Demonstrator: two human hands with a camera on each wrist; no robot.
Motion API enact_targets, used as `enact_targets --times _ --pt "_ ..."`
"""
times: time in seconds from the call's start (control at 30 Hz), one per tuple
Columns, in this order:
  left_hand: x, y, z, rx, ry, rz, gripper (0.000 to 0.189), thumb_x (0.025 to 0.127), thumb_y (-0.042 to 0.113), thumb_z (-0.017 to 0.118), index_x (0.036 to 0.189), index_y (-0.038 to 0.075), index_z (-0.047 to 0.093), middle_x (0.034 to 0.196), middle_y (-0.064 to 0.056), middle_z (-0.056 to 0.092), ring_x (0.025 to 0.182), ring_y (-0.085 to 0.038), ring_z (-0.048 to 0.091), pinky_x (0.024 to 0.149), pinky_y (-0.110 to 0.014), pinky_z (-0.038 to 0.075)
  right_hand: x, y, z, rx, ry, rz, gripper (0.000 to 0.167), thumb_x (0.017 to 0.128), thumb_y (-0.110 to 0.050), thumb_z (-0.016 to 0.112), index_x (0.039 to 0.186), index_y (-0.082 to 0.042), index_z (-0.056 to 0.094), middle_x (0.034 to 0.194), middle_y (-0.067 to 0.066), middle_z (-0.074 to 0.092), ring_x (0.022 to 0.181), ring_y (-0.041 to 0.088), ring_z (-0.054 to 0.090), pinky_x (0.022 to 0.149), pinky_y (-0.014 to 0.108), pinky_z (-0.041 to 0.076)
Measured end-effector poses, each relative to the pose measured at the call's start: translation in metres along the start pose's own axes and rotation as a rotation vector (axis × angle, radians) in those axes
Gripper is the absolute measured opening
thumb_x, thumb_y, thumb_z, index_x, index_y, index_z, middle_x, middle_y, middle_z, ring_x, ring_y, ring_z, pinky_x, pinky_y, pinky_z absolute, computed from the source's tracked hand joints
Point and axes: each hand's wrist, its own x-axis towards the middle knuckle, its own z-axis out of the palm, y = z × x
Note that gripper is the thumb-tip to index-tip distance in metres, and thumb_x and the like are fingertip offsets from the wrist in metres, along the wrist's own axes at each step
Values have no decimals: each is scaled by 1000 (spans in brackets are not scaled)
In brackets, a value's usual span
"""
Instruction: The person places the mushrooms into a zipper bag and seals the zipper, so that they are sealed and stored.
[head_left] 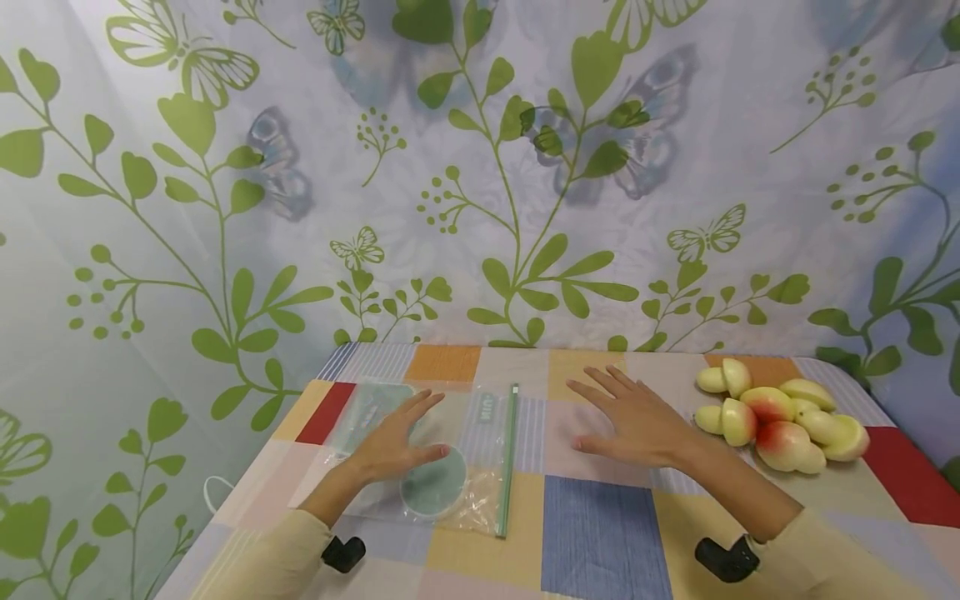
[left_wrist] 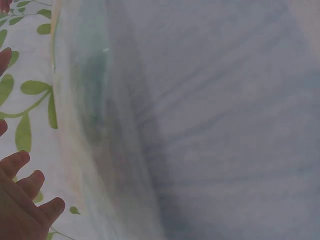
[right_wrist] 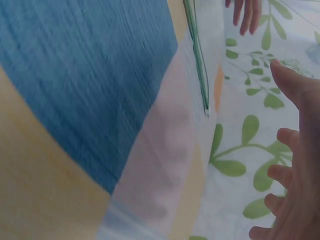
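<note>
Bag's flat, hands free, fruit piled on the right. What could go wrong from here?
1. The thin clear bag lies flat, so it may crumple or slide when gripped.
2. The green zip strip is narrow and looks low against the tablecloth; fingers might miss it.
3. The peach-like fruit is rounded and heaped, so a bump could roll some away.

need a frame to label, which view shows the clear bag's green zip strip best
The head view: the green zip strip shows end to end, uncovered. The right wrist view catches part, cut off at the top; the left wrist view is too blurred to tell.
</note>
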Motion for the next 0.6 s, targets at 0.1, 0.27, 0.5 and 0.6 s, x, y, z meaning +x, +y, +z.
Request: enact_targets --times 0.1,0.27,0.5,0.6 --pt "0 -4 8 0 -34 5 87 90 53 73 161 16 39 165 -17 31 149 -41 31 111 -71 31 6 -6 9 25 4 -30 83 92 -62 67 159 -17 44 163 19 35 147 52 27 109 75 28" --pt "0 -11 19 12 -79 36 87 91 54 73 159 12 41 163 -22 33 148 -42 32 113 -66 31 12 -15 22 42 -18 -43 83 92 -65 64 159 -19 44 163 18 35 148 50 26 111 73 28" --pt "1 -5 25 22 -121 41 87 91 53 73 156 4 43 157 -27 39 145 -45 36 114 -64 32 18 -25 38 59 -57 -51 84 92 -68 62 159 -22 44 163 14 36 149 47 28 111 71 30" --pt "1 -1 26 56 -138 22 87 90 55 73 155 4 45 155 -26 42 142 -45 40 112 -63 35 20 -30 45 95 -82 -49 83 92 -68 63 158 -22 45 163 14 36 148 46 31 110 69 33"
